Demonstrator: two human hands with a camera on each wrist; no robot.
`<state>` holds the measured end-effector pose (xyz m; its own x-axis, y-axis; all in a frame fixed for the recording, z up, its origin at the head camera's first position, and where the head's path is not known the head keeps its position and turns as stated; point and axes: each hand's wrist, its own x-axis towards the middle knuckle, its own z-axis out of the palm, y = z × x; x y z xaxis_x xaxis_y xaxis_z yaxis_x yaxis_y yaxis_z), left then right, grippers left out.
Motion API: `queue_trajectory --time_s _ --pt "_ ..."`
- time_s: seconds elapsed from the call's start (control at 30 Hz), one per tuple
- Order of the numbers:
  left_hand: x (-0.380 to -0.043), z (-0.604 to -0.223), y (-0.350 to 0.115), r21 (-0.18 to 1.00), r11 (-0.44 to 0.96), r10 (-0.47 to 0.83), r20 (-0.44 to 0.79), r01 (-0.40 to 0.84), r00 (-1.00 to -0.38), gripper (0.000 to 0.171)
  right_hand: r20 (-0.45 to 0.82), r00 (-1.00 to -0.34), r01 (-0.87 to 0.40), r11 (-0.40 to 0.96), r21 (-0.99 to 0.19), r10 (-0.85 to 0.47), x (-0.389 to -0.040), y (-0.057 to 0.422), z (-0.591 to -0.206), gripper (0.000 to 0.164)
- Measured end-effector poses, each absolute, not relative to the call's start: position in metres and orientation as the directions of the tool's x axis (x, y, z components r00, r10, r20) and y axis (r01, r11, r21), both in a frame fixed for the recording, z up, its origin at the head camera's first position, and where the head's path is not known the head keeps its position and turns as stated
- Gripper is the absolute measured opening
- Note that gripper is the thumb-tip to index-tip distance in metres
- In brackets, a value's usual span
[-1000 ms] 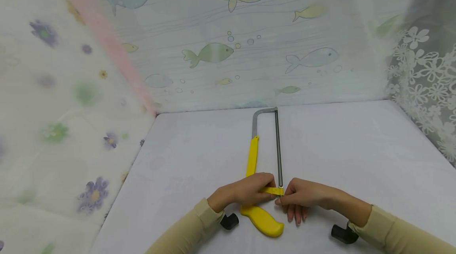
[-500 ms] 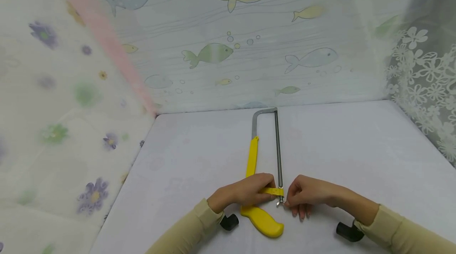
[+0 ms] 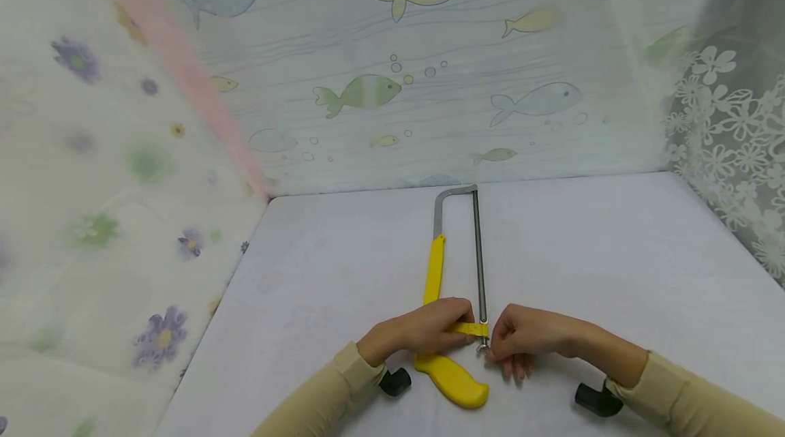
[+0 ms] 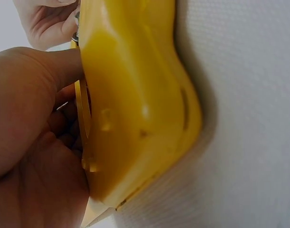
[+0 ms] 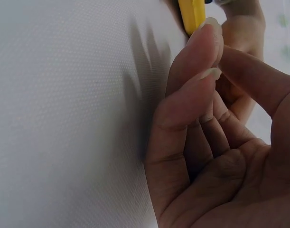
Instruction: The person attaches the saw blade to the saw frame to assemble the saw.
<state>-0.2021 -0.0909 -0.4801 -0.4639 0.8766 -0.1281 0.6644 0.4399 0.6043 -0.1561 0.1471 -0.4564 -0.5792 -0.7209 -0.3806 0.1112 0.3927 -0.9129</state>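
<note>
A hacksaw (image 3: 434,266) with a yellow handle (image 3: 456,384) and grey front arm lies flat, its blade (image 3: 480,260) along the right side. My left hand (image 3: 429,326) grips the yellow frame by the crosspiece (image 3: 472,328), thumb and fingers around it. In the left wrist view the yellow handle (image 4: 135,95) fills the middle. A small metal wing nut (image 3: 482,349) sticks out below the crosspiece. My right hand (image 3: 521,338) has its thumb and index fingertips pinched at the wing nut's right edge, other fingers bent loosely. In the right wrist view the hand hides the wing nut.
The saw lies on a white-covered table (image 3: 343,253). A fish-print curtain (image 3: 368,130) stands behind it and a flowered one (image 3: 122,219) at the left. Black wrist cameras sit under both sleeves.
My right hand first drew back right from the wing nut, uncovering it, then came slightly back toward it. The wing nut's angle differs. My left hand and the hacksaw stay put.
</note>
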Motion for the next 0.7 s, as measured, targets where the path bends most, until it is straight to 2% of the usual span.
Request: queue_trajectory --time_s 0.3,0.7 --pt "-0.2018 -0.4805 -0.0916 0.607 0.447 0.873 -0.136 0.657 -0.468 0.009 -0.445 -0.601 0.166 0.440 -0.882 -0.664 -0.1535 0.1401 -0.4572 0.045" --pt "-0.2013 -0.4785 -0.0918 0.604 0.443 0.876 -0.133 0.663 -0.464 0.008 -0.467 -0.612 0.178 0.465 -0.867 -0.638 -0.1531 0.1364 -0.4570 0.047"
